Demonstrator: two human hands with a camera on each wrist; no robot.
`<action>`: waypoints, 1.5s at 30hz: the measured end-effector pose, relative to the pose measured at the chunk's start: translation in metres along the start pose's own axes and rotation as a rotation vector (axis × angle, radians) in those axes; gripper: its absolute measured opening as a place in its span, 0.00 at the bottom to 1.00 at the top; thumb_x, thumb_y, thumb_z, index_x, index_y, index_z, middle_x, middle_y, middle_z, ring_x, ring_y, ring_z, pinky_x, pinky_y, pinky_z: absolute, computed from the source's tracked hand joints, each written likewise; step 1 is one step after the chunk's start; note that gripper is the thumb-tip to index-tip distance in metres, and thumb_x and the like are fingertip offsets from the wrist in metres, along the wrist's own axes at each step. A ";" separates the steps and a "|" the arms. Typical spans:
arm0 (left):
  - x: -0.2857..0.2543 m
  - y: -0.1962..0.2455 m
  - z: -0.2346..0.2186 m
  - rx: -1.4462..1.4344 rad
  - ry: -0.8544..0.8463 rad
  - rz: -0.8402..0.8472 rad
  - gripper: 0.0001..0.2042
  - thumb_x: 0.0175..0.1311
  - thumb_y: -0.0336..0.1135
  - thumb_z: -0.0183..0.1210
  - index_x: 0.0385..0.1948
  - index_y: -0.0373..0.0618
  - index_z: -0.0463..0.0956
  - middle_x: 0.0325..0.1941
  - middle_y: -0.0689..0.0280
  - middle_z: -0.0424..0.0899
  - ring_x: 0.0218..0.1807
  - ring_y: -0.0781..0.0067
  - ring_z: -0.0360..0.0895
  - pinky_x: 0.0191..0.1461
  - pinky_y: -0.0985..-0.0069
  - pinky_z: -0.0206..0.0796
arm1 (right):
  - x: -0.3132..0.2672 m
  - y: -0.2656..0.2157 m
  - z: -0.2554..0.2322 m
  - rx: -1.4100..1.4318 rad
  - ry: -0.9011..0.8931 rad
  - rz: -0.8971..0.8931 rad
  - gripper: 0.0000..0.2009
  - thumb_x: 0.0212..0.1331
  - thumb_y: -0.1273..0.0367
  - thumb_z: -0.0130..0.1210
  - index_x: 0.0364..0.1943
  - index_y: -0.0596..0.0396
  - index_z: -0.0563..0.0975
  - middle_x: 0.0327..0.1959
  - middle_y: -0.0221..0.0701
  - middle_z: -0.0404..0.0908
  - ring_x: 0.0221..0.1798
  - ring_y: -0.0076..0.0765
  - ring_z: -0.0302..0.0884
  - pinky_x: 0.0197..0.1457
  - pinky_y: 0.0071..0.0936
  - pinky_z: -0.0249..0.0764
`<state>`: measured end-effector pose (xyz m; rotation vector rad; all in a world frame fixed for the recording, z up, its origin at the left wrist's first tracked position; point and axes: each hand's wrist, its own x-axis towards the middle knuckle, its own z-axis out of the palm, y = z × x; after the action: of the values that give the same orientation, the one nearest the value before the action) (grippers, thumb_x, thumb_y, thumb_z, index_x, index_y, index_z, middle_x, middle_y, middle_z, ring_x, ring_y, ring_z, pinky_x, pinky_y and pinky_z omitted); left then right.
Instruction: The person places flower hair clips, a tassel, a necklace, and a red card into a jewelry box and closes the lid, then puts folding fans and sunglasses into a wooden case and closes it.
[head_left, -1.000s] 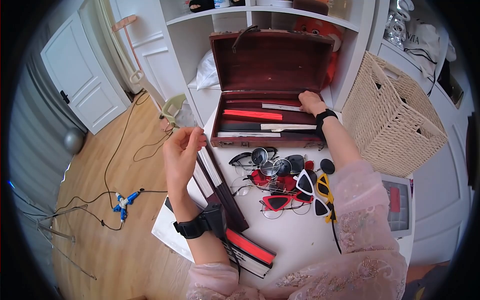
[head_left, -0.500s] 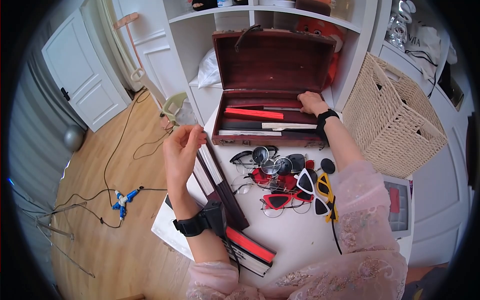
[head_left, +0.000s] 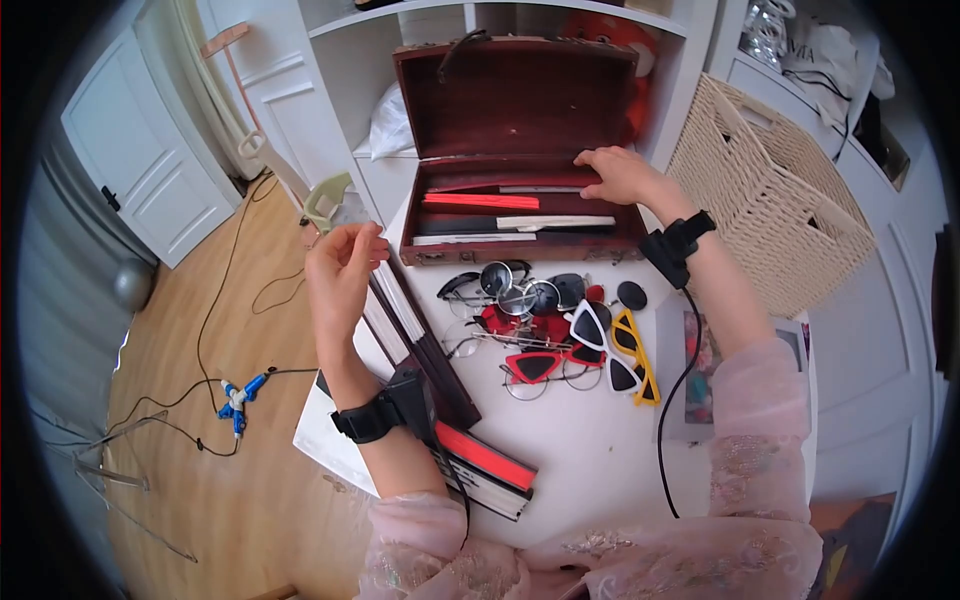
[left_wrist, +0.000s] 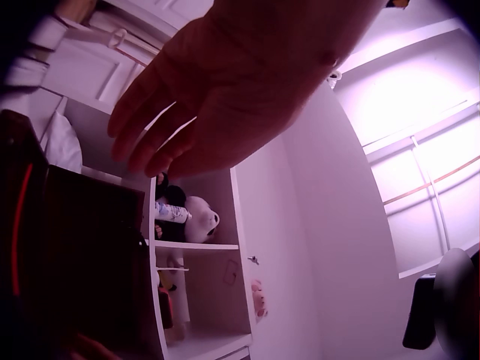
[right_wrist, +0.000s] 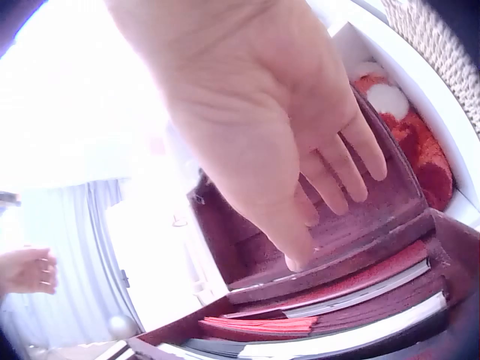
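A dark red wooden case [head_left: 520, 255] stands on the table with its lid [head_left: 515, 100] raised. Inside lie long folded fans: a red fan [head_left: 480, 202], a white-edged fan [head_left: 555, 222] and others in dark covers. My right hand [head_left: 630, 178] hovers over the case's back right part, fingers extended and holding nothing, as the right wrist view also shows. Left of the case my left hand [head_left: 340, 275] is raised above the table, fingers loosely bent and empty. Below it lie more folded fans [head_left: 425, 345], and a red-edged fan [head_left: 490, 458] is nearer my body.
A pile of glasses and sunglasses [head_left: 535, 330] lies before the case, with white cat-eye sunglasses [head_left: 605, 345] and a yellow pair [head_left: 640, 360]. To the right stands a woven basket [head_left: 770, 190]. A white shelf [head_left: 340, 90] rises behind; cables and a blue connector [head_left: 238, 400] lie on the floor.
My right hand has lifted from the fans at the case's back right, and its fingers have straightened. The left hand keeps its pose. The head view has shifted slightly.
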<state>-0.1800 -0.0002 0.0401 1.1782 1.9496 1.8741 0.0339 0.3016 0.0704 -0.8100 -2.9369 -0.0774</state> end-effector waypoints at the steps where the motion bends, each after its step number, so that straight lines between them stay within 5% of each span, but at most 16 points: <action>1: 0.000 0.001 0.001 -0.002 -0.013 -0.005 0.12 0.65 0.38 0.52 0.36 0.35 0.76 0.28 0.66 0.80 0.31 0.80 0.76 0.36 0.83 0.68 | -0.014 -0.004 -0.009 -0.002 -0.005 -0.007 0.26 0.48 0.62 0.62 0.53 0.54 0.71 0.52 0.39 0.74 0.58 0.44 0.68 0.60 0.35 0.65; 9: 0.001 0.004 0.004 0.020 -0.055 0.012 0.14 0.65 0.40 0.53 0.36 0.36 0.77 0.29 0.66 0.81 0.32 0.79 0.77 0.37 0.82 0.68 | -0.148 -0.002 -0.064 0.068 0.087 -0.074 0.27 0.49 0.64 0.60 0.55 0.56 0.69 0.52 0.43 0.73 0.56 0.46 0.69 0.59 0.36 0.64; 19: -0.001 0.011 0.010 -0.057 -0.084 0.058 0.12 0.65 0.38 0.52 0.36 0.37 0.77 0.30 0.65 0.81 0.31 0.79 0.77 0.36 0.83 0.68 | -0.262 0.037 -0.041 0.372 0.176 0.267 0.25 0.48 0.65 0.61 0.52 0.61 0.72 0.51 0.45 0.75 0.55 0.49 0.70 0.60 0.33 0.64; 31: 0.002 0.047 0.014 0.303 -0.113 0.105 0.13 0.63 0.38 0.53 0.31 0.35 0.77 0.24 0.65 0.81 0.26 0.77 0.77 0.31 0.81 0.68 | -0.275 0.038 -0.007 0.417 0.176 0.268 0.25 0.46 0.68 0.63 0.51 0.62 0.72 0.48 0.48 0.76 0.51 0.50 0.73 0.54 0.34 0.68; 34: 0.004 0.019 0.005 0.799 -0.233 0.218 0.13 0.59 0.38 0.55 0.25 0.35 0.78 0.16 0.63 0.78 0.21 0.75 0.77 0.29 0.77 0.68 | -0.281 0.040 -0.004 0.505 0.150 0.308 0.25 0.46 0.67 0.63 0.51 0.61 0.72 0.47 0.48 0.76 0.50 0.49 0.74 0.52 0.33 0.70; 37: -0.002 -0.009 0.001 1.027 -0.424 0.109 0.14 0.58 0.40 0.56 0.21 0.38 0.78 0.17 0.62 0.79 0.24 0.70 0.78 0.30 0.73 0.69 | -0.288 0.051 0.000 0.573 0.131 0.348 0.24 0.46 0.68 0.62 0.51 0.61 0.72 0.45 0.48 0.77 0.45 0.48 0.76 0.48 0.33 0.71; 38: -0.009 -0.009 0.005 1.107 -0.447 0.151 0.15 0.53 0.42 0.58 0.19 0.36 0.79 0.22 0.49 0.79 0.29 0.50 0.78 0.35 0.62 0.70 | -0.290 0.050 -0.004 0.578 0.134 0.351 0.24 0.46 0.68 0.62 0.51 0.61 0.72 0.45 0.48 0.77 0.45 0.48 0.76 0.48 0.33 0.71; 40: -0.007 -0.029 0.003 1.208 -0.555 0.086 0.17 0.53 0.45 0.56 0.21 0.36 0.80 0.26 0.48 0.80 0.34 0.49 0.78 0.41 0.60 0.70 | -0.292 0.043 -0.013 0.509 0.279 0.347 0.24 0.47 0.69 0.62 0.50 0.61 0.72 0.44 0.48 0.77 0.40 0.47 0.78 0.46 0.34 0.71; 45: -0.004 -0.059 -0.005 1.171 -0.467 -0.059 0.18 0.52 0.46 0.56 0.21 0.37 0.80 0.28 0.48 0.80 0.36 0.49 0.78 0.44 0.59 0.69 | -0.296 0.047 -0.013 0.508 0.228 0.338 0.23 0.46 0.70 0.62 0.50 0.62 0.72 0.43 0.49 0.77 0.39 0.48 0.78 0.46 0.34 0.70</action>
<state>-0.2044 0.0001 -0.0140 1.5292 2.6904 0.1892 0.3124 0.1903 0.0535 -1.0960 -2.3998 0.5364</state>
